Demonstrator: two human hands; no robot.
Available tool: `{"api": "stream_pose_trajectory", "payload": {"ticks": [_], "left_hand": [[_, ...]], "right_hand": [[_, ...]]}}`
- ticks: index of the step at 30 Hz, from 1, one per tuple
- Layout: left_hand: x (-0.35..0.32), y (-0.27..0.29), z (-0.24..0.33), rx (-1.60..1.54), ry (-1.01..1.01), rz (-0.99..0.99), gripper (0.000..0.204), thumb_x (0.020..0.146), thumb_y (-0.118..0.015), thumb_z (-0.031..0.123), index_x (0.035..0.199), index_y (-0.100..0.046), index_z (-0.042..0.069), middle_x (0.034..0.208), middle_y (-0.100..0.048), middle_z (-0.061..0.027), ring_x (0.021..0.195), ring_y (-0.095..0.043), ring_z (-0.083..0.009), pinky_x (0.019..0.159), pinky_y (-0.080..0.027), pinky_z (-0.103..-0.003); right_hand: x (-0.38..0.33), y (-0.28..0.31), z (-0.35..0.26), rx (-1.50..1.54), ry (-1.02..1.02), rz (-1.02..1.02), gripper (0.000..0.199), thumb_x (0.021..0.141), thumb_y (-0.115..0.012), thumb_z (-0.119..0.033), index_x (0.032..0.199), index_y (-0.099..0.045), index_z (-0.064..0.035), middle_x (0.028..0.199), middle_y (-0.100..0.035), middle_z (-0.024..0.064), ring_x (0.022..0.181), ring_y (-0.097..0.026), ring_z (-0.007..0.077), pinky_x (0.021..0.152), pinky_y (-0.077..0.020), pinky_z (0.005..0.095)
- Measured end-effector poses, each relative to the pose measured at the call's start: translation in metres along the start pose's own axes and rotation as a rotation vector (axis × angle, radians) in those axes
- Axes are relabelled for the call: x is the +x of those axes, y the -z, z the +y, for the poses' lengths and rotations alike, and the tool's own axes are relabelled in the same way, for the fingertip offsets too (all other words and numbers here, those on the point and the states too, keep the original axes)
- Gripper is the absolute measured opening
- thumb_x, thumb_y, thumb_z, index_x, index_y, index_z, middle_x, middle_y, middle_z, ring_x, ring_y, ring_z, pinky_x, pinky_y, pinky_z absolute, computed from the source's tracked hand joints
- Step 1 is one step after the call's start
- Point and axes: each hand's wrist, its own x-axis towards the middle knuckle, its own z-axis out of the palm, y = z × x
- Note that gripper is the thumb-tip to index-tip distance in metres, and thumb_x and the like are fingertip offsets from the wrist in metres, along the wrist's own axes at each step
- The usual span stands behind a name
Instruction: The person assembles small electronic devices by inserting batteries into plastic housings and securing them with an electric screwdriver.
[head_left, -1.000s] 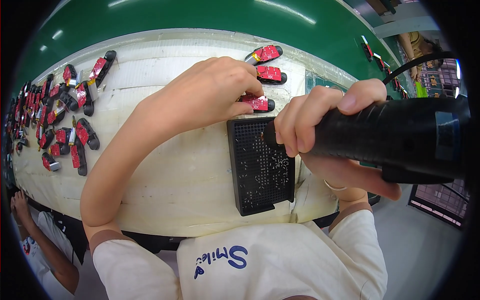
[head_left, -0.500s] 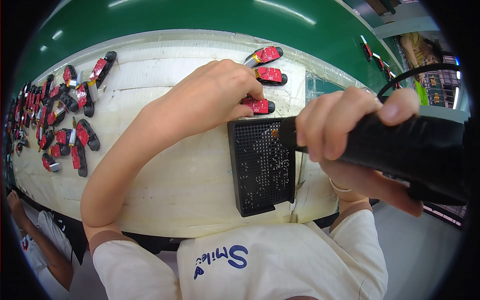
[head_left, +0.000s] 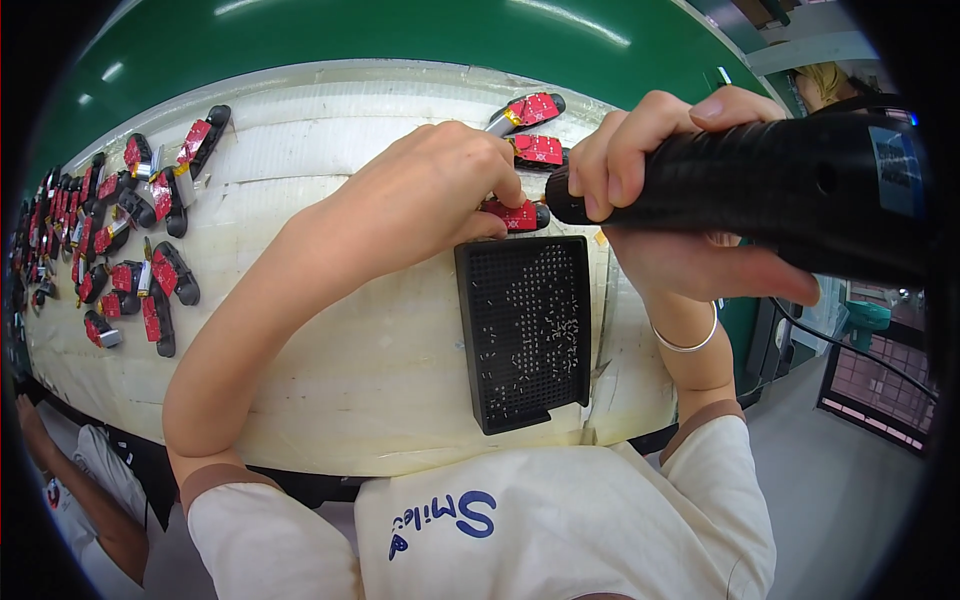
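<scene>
L hand (head_left: 440, 185) pinches a red/black unit (head_left: 520, 216) btwn thumb & fingers, on the pale table (head_left: 360, 340) just beyond the black tray (head_left: 466, 345) w/ small metal bits (head_left: 555, 340); R hand (head_left: 655, 175) wrapped round a thick black tool (head_left: 760, 185), its tip by the unit's R end, can't tell if touching; 2 similar units (head_left: 540, 150) lie farther back; others (head_left: 175, 270) strewn at far L

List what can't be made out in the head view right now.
Head view, all items:
Red-and-black unit: left end, hidden by the left hand.
Black handheld tool: rear end, lost in the dark right rim.
Tiny pieces in the black tray: too small to identify.
Far-left units: crowded, squeezed by fisheye, uncountable.
</scene>
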Motion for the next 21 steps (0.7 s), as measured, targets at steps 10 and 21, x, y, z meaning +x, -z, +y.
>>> {"api": "stream_pose_trajectory", "payload": {"ticks": [10,21], "left_hand": [[0.0,-0.001,-0.001,-0.009,0.047,-0.015,0.021,0.066,-0.072,0.003,0.085,-0.064,-0.001,0.083,-0.064,-0.0119,0.077,-0.062,-0.0277,0.071,-0.049,-0.035],[0.006,-0.01,0.008,-0.246,-0.071,0.176,0.014,0.07,-0.073,0.008,0.074,-0.061,0.001,0.075,-0.06,-0.0055,0.073,-0.057,-0.0203,0.064,-0.046,-0.031]], "right_hand": [[0.001,-0.008,-0.006,0.027,-0.029,0.04,0.101,0.056,-0.026,-0.093,0.115,-0.035,-0.011,0.068,-0.048,0.0086,0.051,-0.048,0.0162,0.05,-0.0453,0.0308],[0.007,-0.002,-0.048,0.093,-0.002,-0.055,0.099,0.058,-0.04,-0.09,0.123,-0.034,-0.0159,0.074,-0.045,0.0032,0.055,-0.048,0.0153,0.054,-0.0439,0.0322]]}}
